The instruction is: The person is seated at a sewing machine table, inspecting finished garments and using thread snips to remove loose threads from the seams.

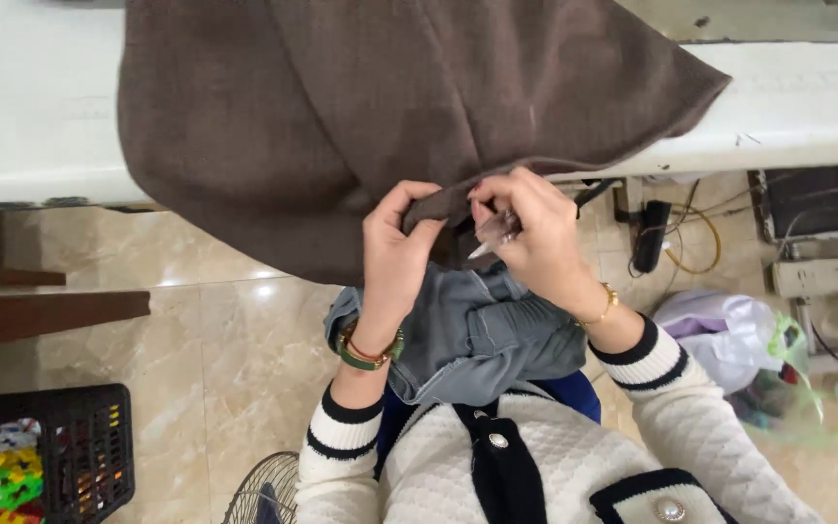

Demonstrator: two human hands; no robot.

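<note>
A large brown fabric hangs over the edge of a white table toward my lap. My left hand pinches the fabric's lower edge between thumb and fingers. My right hand grips the same edge just to the right and also holds a small metal tool whose pointed tip sticks out downward-left. Both hands are close together above grey-blue cloth on my lap. I wear a white quilted top with black trim, a green bracelet on the left wrist, a gold one on the right.
A black plastic crate with colourful pieces stands on the tiled floor at lower left. A fan's wire guard is near my left elbow. Plastic bags, cables and a power strip lie at right under the table.
</note>
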